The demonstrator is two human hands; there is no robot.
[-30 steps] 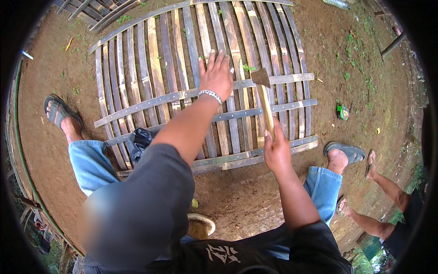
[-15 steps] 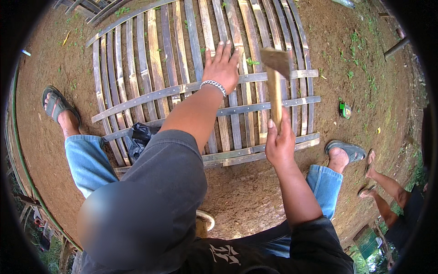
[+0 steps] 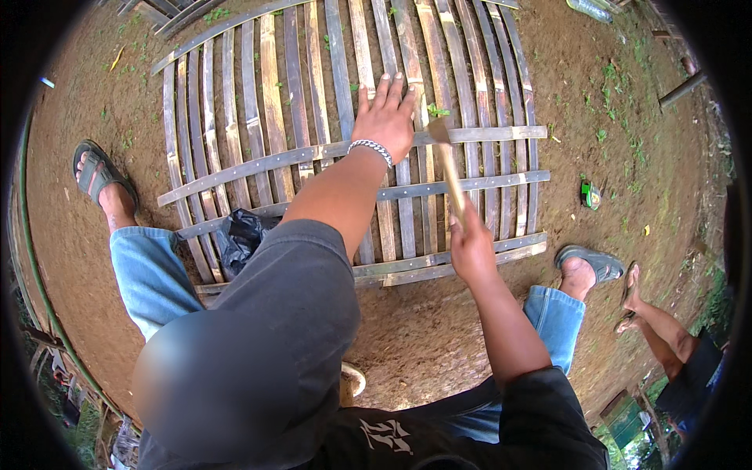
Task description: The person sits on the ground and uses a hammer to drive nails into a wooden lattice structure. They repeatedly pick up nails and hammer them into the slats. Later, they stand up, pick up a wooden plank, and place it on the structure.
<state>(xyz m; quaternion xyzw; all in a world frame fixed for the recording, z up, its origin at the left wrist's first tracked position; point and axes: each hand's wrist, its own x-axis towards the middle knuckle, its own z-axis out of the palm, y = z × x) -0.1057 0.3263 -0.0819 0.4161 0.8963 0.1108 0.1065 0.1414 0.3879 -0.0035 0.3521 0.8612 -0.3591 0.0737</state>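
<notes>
A panel of split-bamboo slats (image 3: pixel 272 110) lies on the ground, joined by crosswise strips (image 3: pixel 258 166) dotted with small nail heads. My left hand (image 3: pixel 384 128) rests flat on the slats just beyond the farther strip, fingers spread, a chain bracelet at its wrist. To its right, my right hand (image 3: pixel 473 254) is closed round the wooden handle of a hatchet (image 3: pixel 453 182). The hatchet's dark head, slightly blurred, is over the farther strip beside my left fingers. Whether it touches the bamboo I cannot tell.
A black plastic bag (image 3: pixel 241 236) lies on the panel's near left part. My sandalled feet flank the panel on bare soil. A green packet (image 3: pixel 591 196) lies to the right. Another person's legs (image 3: pixel 662 329) are at the lower right. A clear bottle (image 3: pixel 589 9) lies at the far right.
My right hand has brought the hatchet down and a little left, its head now lower over the farther strip. My left hand stays spread on the slats. The other person's legs have shifted slightly.
</notes>
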